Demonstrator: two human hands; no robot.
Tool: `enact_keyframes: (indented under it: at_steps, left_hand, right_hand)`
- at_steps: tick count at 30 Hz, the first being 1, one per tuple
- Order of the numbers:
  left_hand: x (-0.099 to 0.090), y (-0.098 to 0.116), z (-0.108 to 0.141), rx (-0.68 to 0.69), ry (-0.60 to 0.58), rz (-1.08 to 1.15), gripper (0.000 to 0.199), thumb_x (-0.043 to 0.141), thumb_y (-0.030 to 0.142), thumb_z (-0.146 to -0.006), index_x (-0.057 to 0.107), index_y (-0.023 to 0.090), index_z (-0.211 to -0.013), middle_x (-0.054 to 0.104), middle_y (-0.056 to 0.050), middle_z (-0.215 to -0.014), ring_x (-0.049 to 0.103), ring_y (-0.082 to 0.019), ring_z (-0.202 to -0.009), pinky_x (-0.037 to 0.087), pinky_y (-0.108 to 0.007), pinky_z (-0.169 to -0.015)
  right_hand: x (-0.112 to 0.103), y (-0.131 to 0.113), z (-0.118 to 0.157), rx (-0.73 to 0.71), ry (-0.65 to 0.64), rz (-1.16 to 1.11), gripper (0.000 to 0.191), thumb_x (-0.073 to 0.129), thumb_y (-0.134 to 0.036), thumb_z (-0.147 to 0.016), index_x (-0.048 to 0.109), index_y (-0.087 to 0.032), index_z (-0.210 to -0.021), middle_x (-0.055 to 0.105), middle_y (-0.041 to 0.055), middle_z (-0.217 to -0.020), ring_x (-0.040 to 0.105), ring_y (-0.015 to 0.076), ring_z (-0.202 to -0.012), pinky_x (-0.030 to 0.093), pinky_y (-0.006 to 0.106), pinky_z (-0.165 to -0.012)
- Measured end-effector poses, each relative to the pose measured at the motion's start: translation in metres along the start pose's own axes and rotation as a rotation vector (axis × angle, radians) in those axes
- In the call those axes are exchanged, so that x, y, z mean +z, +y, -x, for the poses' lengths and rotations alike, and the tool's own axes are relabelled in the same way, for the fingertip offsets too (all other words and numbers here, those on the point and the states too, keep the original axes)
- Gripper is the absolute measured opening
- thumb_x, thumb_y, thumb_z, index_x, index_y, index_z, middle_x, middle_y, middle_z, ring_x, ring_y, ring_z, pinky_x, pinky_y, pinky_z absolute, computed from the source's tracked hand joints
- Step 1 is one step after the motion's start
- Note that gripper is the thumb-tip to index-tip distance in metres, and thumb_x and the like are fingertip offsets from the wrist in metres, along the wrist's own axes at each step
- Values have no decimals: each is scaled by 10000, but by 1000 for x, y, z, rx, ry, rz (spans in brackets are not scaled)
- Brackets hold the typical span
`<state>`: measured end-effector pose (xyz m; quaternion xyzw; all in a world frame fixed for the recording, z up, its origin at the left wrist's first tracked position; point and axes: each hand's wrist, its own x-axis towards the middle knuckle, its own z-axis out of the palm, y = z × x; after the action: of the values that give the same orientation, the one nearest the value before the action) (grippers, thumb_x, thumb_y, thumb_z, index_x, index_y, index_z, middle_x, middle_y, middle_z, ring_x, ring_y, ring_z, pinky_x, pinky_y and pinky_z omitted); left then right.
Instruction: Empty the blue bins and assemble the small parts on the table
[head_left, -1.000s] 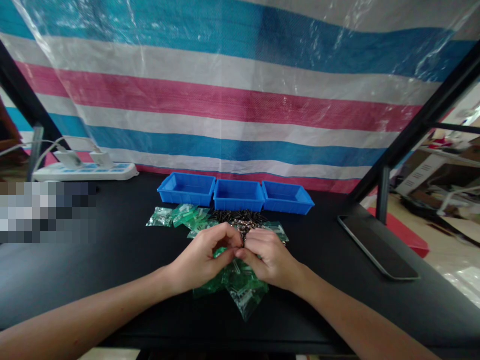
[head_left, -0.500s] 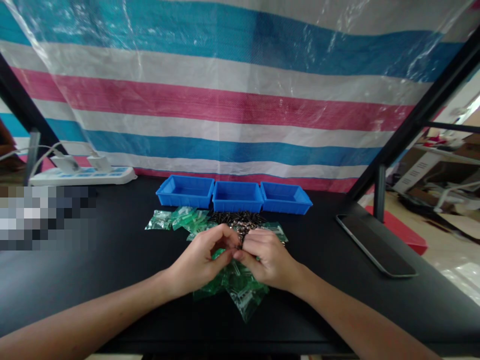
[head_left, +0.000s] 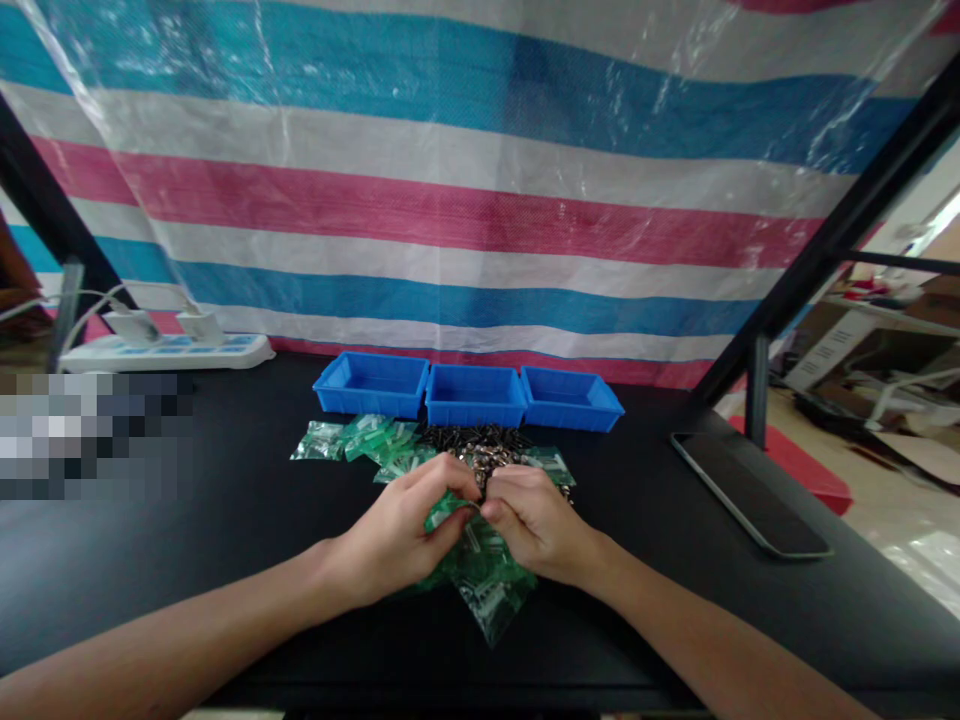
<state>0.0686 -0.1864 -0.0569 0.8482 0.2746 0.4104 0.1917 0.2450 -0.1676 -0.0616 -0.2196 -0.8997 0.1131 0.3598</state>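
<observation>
My left hand (head_left: 409, 525) and my right hand (head_left: 536, 520) meet over a pile of small green-tinted clear plastic bags (head_left: 491, 590). Both are closed in a pinch, thumbs against fingers. A thin pale edge shows between the fingertips, but what they hold is too small and too covered to name. Just beyond my fingers lies a heap of small shiny metal pieces (head_left: 487, 458), with dark screw-like pieces (head_left: 472, 437) behind it. More green bags (head_left: 379, 437) lie to the left of the heap, and another bag (head_left: 551, 462) to its right.
Three blue trays (head_left: 480, 412) stand side by side at the back of the black table (head_left: 247, 480). A phone (head_left: 750, 495) lies at the right. At the back left is a white power strip (head_left: 240, 350) with plugs. A striped sheet (head_left: 450, 230) hangs behind.
My hands have shifted slightly: the fingertips have drawn a little apart, and a thin pale edge now shows between them. The bags and trays stay where they were.
</observation>
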Motion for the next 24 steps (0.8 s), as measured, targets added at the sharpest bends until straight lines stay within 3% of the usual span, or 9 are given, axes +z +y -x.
enact_keyframes:
  at_steps: [6, 17, 24]
  left_hand:
    - [0, -2, -1, -26, -20, -3, 158, 465, 45, -772, 458, 178, -858, 527, -17, -820, 514, -122, -774, 432, -234, -694]
    - [-2, 4, -3, -116, -85, 52, 114, 457, 83, -761, 449, 178, -824, 546, -12, -801, 532, -122, -742, 446, -235, -671]
    - [-1, 1, -2, -189, -114, 115, 187, 430, 55, -731, 444, 181, -869, 557, -14, -832, 552, -121, -751, 466, -233, -672]
  right_hand:
    - [0, 2, 0, 15, 7, 110, 390, 378, -394, -888, 397, -170, -570, 381, -26, -519, 365, 96, -497, 256, 241, -502]
    - [-3, -2, -2, -51, -14, 138, 400, 313, -324, -912, 420, -169, -560, 419, -8, -496, 383, 110, -486, 276, 251, -508]
    - [-2, -1, -3, -80, -30, 119, 406, 313, -308, -914, 413, -165, -547, 422, -11, -489, 395, 104, -484, 271, 244, -506]
